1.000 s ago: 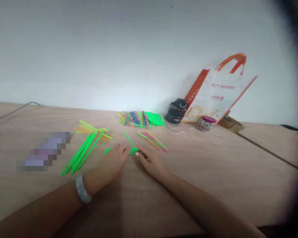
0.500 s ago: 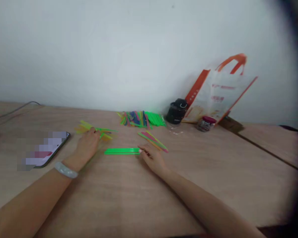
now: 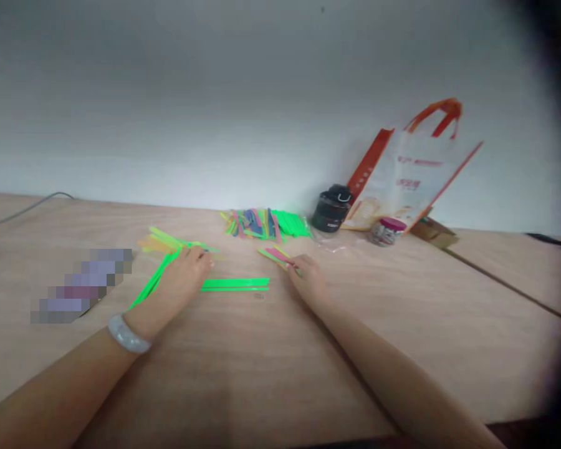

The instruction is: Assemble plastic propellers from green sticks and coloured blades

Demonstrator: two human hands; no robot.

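My left hand [image 3: 182, 282] lies over a slanted bunch of bright green plastic sticks [image 3: 150, 284], its fingertips at the edge of a yellow and orange stick group [image 3: 161, 242]. A straight green stick bundle [image 3: 236, 284] rests between my hands, touching neither. My right hand [image 3: 310, 282] reaches forward, fingertips on the end of some pink and green sticks [image 3: 275, 255]. Behind them lies a mixed pile of coloured sticks [image 3: 262, 226]. Blur hides whether either hand grips.
A pixelated phone [image 3: 86, 285] lies left on the wooden table [image 3: 262, 374]. Back right stand a black lidded jar [image 3: 331, 209], a small red-lidded jar [image 3: 386, 232], a white and orange tote bag [image 3: 409, 167] and a cardboard box [image 3: 434, 232]. A cable [image 3: 25, 209] runs back left.
My right hand has moved forward from the green bundle to the pink and green sticks. My left hand has shifted right, and green sticks now show beneath it.
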